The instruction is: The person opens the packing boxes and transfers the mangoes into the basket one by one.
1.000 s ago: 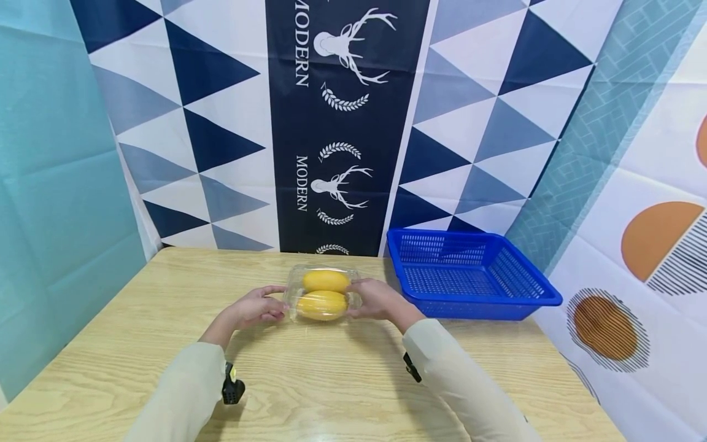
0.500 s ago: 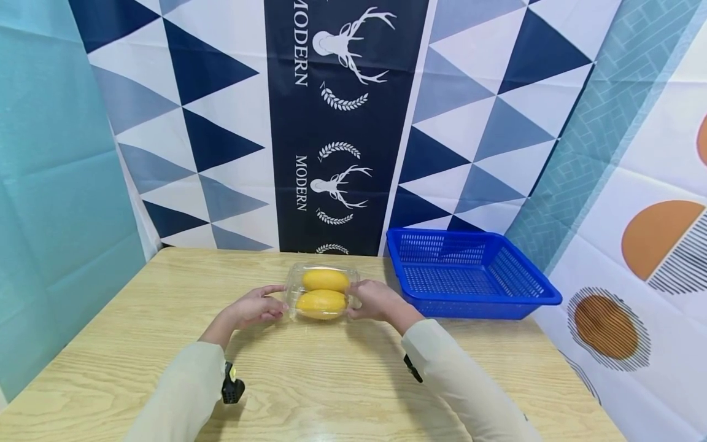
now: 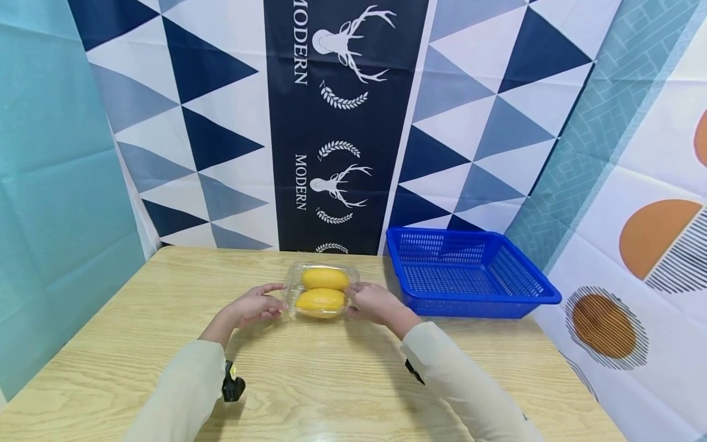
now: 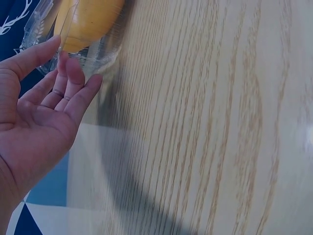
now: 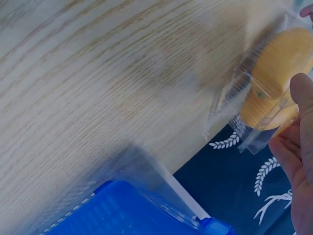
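Observation:
A clear plastic box stands toward the back of the wooden table, holding two yellow mangoes, the farther one behind the nearer one. My left hand holds the box's left edge. In the left wrist view the thumb of that hand reaches the rim, with its fingers bent lower down. At the opposite edge my right hand pinches the box between thumb and fingers. The right wrist view shows this hand at a corner, with a mango behind the transparent wall.
A blue perforated basket sits at the table's back right, close to the right hand. Patterned cloth hangs behind the table, and more hangings stand along both sides.
Hardly anything differs. Both hands stay at the sides of the box, and the right forearm and the nearer mango have shifted only very slightly.

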{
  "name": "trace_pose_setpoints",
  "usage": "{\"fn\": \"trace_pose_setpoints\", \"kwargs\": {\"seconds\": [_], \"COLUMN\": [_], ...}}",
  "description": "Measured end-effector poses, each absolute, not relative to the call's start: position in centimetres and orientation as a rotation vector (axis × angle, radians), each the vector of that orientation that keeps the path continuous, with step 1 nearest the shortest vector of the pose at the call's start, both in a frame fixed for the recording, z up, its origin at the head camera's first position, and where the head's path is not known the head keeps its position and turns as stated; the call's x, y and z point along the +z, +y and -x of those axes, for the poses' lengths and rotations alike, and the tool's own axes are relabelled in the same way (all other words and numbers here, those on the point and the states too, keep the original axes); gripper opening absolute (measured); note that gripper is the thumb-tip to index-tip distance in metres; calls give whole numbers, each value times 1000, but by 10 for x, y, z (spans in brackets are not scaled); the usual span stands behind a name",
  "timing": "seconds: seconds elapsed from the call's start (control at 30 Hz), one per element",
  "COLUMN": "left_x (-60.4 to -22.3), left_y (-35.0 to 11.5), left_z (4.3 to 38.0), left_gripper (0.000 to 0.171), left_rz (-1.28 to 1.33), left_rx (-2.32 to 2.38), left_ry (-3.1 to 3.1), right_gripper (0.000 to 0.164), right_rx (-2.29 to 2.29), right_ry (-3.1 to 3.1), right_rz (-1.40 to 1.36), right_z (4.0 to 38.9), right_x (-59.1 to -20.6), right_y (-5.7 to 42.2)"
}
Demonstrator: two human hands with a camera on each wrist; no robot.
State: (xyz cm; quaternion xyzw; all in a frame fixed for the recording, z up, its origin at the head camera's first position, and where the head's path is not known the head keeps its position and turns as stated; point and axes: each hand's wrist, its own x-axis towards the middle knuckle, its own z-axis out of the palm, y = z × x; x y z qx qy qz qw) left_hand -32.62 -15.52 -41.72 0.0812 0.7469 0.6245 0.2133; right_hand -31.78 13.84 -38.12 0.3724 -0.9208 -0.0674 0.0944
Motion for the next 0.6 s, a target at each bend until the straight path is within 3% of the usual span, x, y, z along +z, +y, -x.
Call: {"fn": "trace_pose_setpoints", "kwargs": {"seconds": [0.33, 0.6], "left_x": [-418, -418], "left_y": [-162, -157], "left_z": [325, 326], "left_gripper": [78, 68], "left_rz": [-375, -241], "left_rx": [1751, 1743], "left_ry": [2001, 2064], "right_gripper": [37, 28], "right_rx": [-413, -392], "right_ry": [-2615, -2560], "right_rz": [-1102, -1087], "right_z": [314, 314], "right_x": [-388, -385], "right_y": [136, 137]}}
